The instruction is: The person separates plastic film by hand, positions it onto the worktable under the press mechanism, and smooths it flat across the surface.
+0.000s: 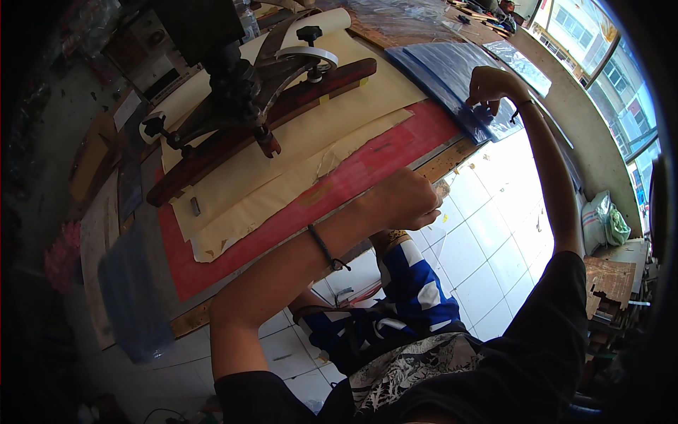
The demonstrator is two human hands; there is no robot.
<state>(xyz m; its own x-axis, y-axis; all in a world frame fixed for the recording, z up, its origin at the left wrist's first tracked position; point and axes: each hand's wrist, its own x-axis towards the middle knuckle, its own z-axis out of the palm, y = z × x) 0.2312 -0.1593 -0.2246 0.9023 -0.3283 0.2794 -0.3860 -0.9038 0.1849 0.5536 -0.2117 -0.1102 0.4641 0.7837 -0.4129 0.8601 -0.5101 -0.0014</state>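
My right hand [494, 90] reaches out at the far right, its fingers bent down and pinched at the near corner of a stack of clear blue plastic sheets [445, 74]. My left hand [413, 198] is closed in a fist above the table's front edge; what it holds, if anything, is hidden. Under and beyond my left forearm lies a red board [339, 169], with cream paper [261, 187] on top of it. Over the paper stands a dark metal machine head [244, 92] with black knobs and a long dark red bar [282, 109].
A blurred bluish plastic sheet [134, 293] hangs over the table's left front edge. Tools lie at the far right back, near windows [614, 71]. White sacks [600, 219] and wood pieces [609, 279] stand at the right. White floor tiles [480, 233] show below.
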